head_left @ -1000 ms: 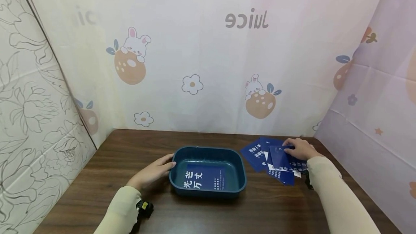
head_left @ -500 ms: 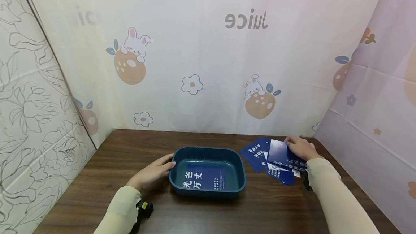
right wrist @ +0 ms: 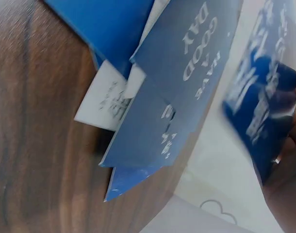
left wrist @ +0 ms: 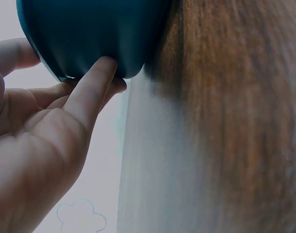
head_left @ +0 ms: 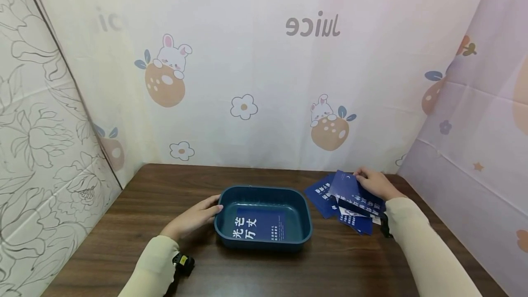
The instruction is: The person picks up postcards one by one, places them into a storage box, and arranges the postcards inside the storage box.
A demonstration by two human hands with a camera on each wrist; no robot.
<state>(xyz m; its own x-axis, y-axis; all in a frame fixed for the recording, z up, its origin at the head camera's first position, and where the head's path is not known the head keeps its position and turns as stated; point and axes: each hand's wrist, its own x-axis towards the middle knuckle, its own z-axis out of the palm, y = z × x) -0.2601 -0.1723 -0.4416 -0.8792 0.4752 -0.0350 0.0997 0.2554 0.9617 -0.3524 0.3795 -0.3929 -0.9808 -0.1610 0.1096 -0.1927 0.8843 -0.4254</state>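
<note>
Blue card [head_left: 348, 190] is pinched in the right hand [head_left: 374, 184] over the card pile [head_left: 320, 197], long axis running sideways, right end slanting toward the wearer. Left hand [head_left: 197, 217] grips the tub's side [head_left: 264, 244].

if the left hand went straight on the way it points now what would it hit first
Most likely, the left hand would meet the teal basin at its left end, where the two are touching now.
</note>
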